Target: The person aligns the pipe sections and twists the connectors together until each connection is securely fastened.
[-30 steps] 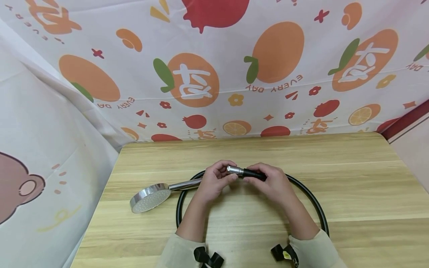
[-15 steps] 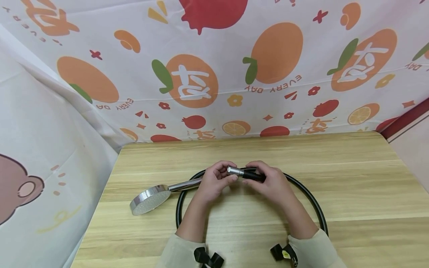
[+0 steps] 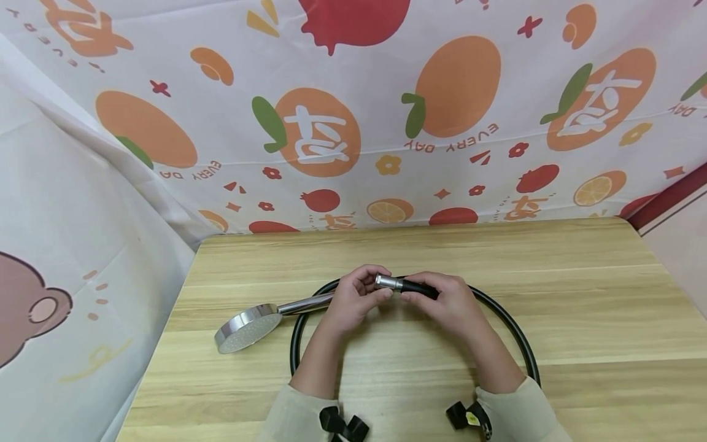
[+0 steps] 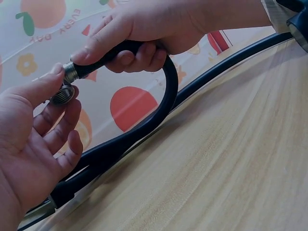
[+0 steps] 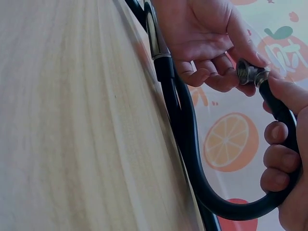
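Note:
A chrome shower head lies on the table at left, and its handle runs into a black shower hose. The hose loops round behind both hands. At its free end is a silver hose nut, its inner thread showing in the right wrist view. My left hand pinches this nut between thumb and fingers. Just beside it, my right hand grips the black hose end, fingers curled round it and thumb near the metal collar. Both hands hold the end raised off the table.
The wooden table reaches to a fruit-print cloth hanging at the back. Another pale cloth hangs at the left. Black wrist cameras sit on both sleeves.
Half a second ago the right fingers stood slightly higher and more of the black hose end showed. Now they are closer round it again. The left hand has hardly moved.

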A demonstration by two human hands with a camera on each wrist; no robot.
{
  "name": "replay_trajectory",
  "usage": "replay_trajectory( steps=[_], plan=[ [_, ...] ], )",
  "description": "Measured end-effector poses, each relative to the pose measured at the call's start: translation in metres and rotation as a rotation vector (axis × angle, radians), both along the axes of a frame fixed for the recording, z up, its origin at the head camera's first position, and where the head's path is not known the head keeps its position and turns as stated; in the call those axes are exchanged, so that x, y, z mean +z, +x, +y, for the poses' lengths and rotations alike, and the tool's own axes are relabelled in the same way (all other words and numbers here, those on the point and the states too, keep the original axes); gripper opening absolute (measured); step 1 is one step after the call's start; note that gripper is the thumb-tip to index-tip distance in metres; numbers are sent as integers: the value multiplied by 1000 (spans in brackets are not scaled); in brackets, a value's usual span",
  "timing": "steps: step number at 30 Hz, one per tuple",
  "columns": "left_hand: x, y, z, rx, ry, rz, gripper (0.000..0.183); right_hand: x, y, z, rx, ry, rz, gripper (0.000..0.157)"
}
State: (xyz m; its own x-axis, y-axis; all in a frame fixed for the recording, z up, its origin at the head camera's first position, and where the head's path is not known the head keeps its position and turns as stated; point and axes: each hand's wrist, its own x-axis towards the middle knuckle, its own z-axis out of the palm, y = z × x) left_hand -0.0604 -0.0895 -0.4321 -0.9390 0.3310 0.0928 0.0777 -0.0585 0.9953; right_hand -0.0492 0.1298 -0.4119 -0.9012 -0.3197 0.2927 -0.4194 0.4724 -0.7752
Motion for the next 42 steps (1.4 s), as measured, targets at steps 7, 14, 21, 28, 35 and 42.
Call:
replay_trajectory(
  steps=[7,14,21,28,35,42],
  plan=[
    [0,0,0,-19,-10,33,28,-1,0,1,-4,40,-33,23],
    [1,1,1,-23,-16,22,28,-3,0,1,-13,56,-28,24],
    [1,1,1,-23,-19,6,27,-4,1,-1,-23,64,-7,24],
    [2,-1,1,4,11,-8,26,-6,0,-2,-48,43,147,27],
    [2,-3,0,38,63,-21,27,-15,-4,-6,-61,-71,413,28],
    [4,-2,-4,87,61,-11,29,-22,-7,-8,-52,-135,458,29]
  ],
)
